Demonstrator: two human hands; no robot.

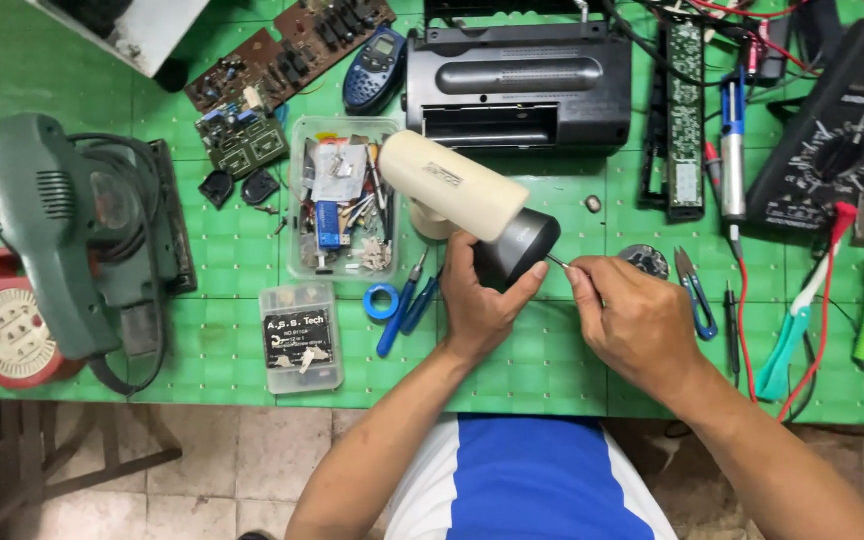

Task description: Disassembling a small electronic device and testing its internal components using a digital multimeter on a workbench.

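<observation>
My left hand (480, 300) grips the black nozzle end of a cream hair dryer (462, 185), which lies tilted over the green mat (552, 350). A thin metal tool (558, 263), likely a small screwdriver, is pinched in my right hand (632, 315). Its tip touches the dryer's black front rim (522, 245). Both hands are close together at the middle of the mat.
A clear tray of small parts (337, 200) and a small lidded box (299, 338) lie to the left, beside a green sander (72, 230). A black radio (517, 85), circuit boards (287, 50), multimeter (837, 130), soldering iron (732, 140), blue pliers (402, 310) and snips (694, 290) surround the hands.
</observation>
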